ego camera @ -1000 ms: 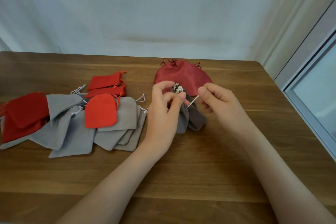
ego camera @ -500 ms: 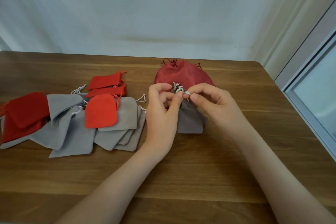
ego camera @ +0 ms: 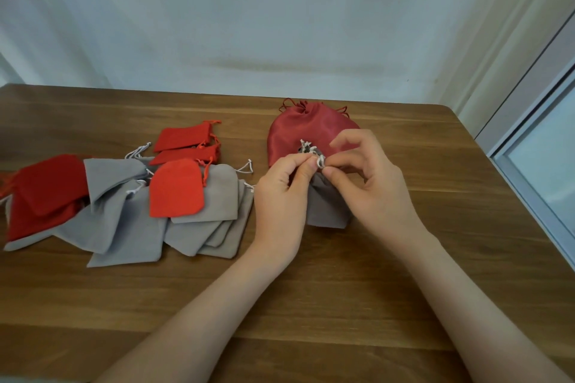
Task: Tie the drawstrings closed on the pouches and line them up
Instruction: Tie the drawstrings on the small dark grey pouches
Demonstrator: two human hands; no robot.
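Wooden table [ego camera: 311,305] under my forearms. My left hand [ego camera: 281,193] and right hand [ego camera: 373,183] each pinch the white drawstring [ego camera: 320,161] at the gathered mouth of the grey pouch [ego camera: 326,208] between them. Touching behind it: dark red satin pouch [ego camera: 298,130], cinched. Far left: heap of pouches [ego camera: 124,211], grey and red.

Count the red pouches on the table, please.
6 red pouches: two overlapping far left, two behind the grey pouches, one atop them, one satin behind both hands. Others may lie hidden.

Right now my left hand [ego camera: 280,196] and right hand [ego camera: 376,186] are bare, nails short and plain, with my left forearm [ego camera: 193,320] and right forearm [ego camera: 466,305] uncovered down to the frame's edge.
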